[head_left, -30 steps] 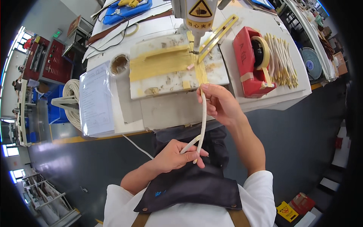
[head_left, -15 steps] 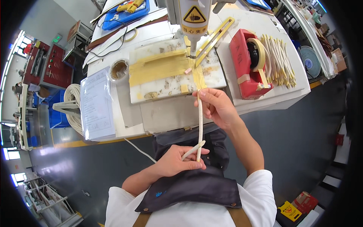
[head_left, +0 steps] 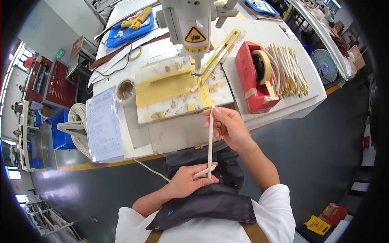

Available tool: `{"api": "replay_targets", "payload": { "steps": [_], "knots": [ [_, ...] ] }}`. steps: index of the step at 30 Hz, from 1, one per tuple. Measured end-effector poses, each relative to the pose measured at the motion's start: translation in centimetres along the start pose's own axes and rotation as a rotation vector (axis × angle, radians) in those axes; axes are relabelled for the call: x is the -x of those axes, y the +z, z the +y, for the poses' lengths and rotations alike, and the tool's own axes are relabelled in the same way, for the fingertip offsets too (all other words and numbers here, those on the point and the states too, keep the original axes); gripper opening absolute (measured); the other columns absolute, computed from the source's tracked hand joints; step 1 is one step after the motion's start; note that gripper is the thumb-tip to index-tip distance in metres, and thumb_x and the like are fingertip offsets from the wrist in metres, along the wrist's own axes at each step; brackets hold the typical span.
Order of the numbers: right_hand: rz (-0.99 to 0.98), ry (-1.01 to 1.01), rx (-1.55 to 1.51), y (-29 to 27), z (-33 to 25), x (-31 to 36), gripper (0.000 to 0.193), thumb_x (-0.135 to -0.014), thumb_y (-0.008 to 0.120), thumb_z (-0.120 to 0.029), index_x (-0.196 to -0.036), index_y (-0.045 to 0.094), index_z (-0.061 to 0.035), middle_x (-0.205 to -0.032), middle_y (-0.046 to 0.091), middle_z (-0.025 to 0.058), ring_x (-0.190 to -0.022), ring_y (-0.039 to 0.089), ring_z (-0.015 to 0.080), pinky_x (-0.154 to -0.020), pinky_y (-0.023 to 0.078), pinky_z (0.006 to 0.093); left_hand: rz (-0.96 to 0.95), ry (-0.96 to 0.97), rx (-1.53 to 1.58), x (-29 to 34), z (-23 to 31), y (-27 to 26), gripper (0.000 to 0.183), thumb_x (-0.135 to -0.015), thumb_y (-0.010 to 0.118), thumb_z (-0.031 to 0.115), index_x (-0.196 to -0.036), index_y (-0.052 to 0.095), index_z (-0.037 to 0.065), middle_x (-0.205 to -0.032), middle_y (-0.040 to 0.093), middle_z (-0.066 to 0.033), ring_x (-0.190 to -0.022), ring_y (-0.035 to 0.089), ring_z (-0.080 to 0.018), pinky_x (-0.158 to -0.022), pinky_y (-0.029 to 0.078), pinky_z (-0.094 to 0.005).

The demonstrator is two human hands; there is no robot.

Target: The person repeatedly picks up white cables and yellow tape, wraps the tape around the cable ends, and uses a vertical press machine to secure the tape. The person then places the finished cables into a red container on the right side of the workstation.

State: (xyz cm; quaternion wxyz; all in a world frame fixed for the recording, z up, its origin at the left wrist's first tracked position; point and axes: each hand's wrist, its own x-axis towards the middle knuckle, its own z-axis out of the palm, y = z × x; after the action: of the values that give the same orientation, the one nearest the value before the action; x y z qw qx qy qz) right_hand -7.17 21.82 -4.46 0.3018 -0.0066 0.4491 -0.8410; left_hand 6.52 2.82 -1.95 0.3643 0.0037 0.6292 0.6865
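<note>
A thin cream-coloured cord point(head_left: 210, 137) runs nearly upright between the two hands, in front of the near edge of the pale work surface point(head_left: 178, 133). The right hand point(head_left: 227, 126) pinches its upper end, grip closed on it between thumb and fingers, just below the white board patched with yellow tape point(head_left: 170, 89). The left hand point(head_left: 187, 182) rests low over the dark apron point(head_left: 210, 202), its grip closed around the cord's lower end, which bends sideways across the fingers. Above the board hangs a grey machine head with a yellow warning triangle point(head_left: 193, 32). To the right stand a red tape dispenser point(head_left: 253, 77) and a bundle of similar cream cords point(head_left: 289, 69).
</note>
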Motion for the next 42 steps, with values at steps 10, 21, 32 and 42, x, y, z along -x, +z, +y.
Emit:
{"api": "replay_targets", "payload": {
  "steps": [10, 21, 32, 42],
  "knots": [
    [-0.181, 0.133, -0.143, -1.3, 1.2, -0.8, 0.035, -0.104, 0.062, -0.032, -0.113, 0.072, 0.0002, -0.079, 0.069, 0.0030, -0.051, 0.049, 0.0056, -0.046, 0.039, 0.0217, -0.198, -0.047, 0.184, 0.0, -0.7, -1.0, 0.047, -0.096, 0.074, 0.015, -0.137, 0.061, -0.003, -0.097, 0.078, -0.0112, -0.098, 0.070, -0.0140, -0.096, 0.051, -0.0299],
    [-0.161, 0.113, -0.171, -1.0, 1.7, -1.1, 0.037, -0.105, 0.060, -0.037, -0.114, 0.070, -0.0019, -0.082, 0.068, 0.0000, -0.054, 0.046, 0.0052, -0.048, 0.037, 0.0220, -0.193, -0.057, 0.258, -0.7, -1.7, -1.0, 0.023, -0.098, 0.073, 0.016, -0.112, 0.068, -0.002, -0.101, 0.077, -0.0108, -0.101, 0.070, -0.0129, -0.096, 0.051, -0.0283],
    [-0.074, -0.168, 0.177, 0.6, -3.7, 3.4, 0.023, -0.096, 0.070, -0.008, -0.117, 0.067, 0.0033, -0.090, 0.072, 0.0106, -0.069, 0.065, 0.0110, -0.061, 0.054, 0.0230, -0.032, 0.116, 0.167, -0.3, -1.5, -1.0, 0.038, -0.093, 0.071, 0.013, -0.126, 0.063, -0.005, -0.102, 0.074, -0.0159, -0.083, 0.068, -0.0119, -0.072, 0.051, -0.0222],
    [0.882, -1.272, 0.644, -10.9, -20.3, 6.3, 0.007, -0.090, 0.071, 0.005, -0.097, 0.072, 0.0053, -0.095, 0.073, 0.0143, -0.084, 0.071, 0.0169, -0.079, 0.058, 0.0269, 0.431, 0.403, 0.225, -0.7, -4.4, -4.1, 0.024, -0.106, 0.055, 0.010, -0.117, 0.067, -0.008, -0.092, 0.060, -0.0032, -0.058, 0.046, -0.0045, -0.052, 0.036, -0.0204]
  ]
}}
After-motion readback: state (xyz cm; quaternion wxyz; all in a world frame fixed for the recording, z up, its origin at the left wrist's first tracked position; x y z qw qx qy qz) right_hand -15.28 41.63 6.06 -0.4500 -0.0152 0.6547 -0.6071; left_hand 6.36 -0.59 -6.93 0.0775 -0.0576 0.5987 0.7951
